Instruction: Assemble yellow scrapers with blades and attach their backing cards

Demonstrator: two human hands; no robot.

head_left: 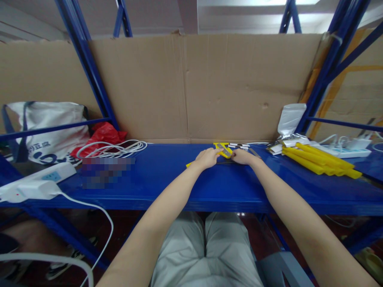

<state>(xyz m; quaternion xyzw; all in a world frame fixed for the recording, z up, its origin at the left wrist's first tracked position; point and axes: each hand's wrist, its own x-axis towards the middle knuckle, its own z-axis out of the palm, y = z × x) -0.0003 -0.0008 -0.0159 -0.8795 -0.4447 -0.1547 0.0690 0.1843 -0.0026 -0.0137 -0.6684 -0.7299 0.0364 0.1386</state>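
Note:
On the blue shelf top, my left hand (207,158) has its fingers bent together at a yellow piece with grey panels (225,150), whose exact kind I cannot make out. Close by on the right, my right hand (241,156) is closed, fingers curled in at the lower right end of that piece. Whatever lies inside its fingers is hidden. A thin dark strip runs under both hands, and a yellow end (188,164) sticks out left of my left hand. Just behind my right hand lie small white and black pieces (238,146).
Yellow tube-like sleeves (320,159) and silvery packets (291,121) lie at the right, near a power strip (356,152). To the left are coiled white cable (119,149), a red plastic bag (106,133), a cloth bag (54,127) and another power strip (38,183). Cardboard (209,87) stands behind.

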